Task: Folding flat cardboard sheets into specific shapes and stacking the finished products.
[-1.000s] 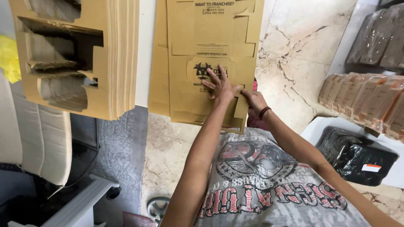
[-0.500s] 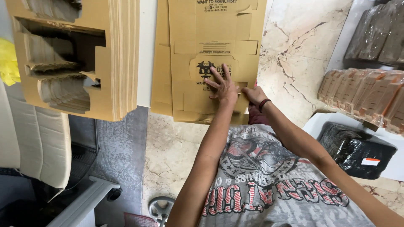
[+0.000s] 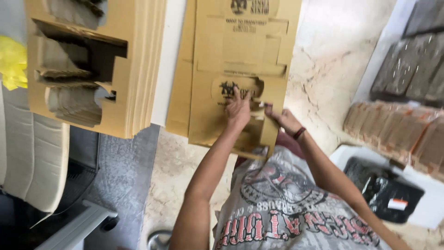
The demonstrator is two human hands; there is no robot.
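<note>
The left hand presses flat on the die-cut cardboard sheet atop the floor stack, and the right hand now pinches its near flap, which has begun lifting

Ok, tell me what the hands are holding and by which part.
Both hands are on the flat brown cardboard box blank: the left hand presses its printed panel, the right hand grips a flap at its lower right edge.

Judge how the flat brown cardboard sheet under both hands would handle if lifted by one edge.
The cardboard sheet looks thin and die-cut, so probably light and bendy at its creases. The left hand presses it flat; the right hand grips a flap, which likely folds easily.
</note>
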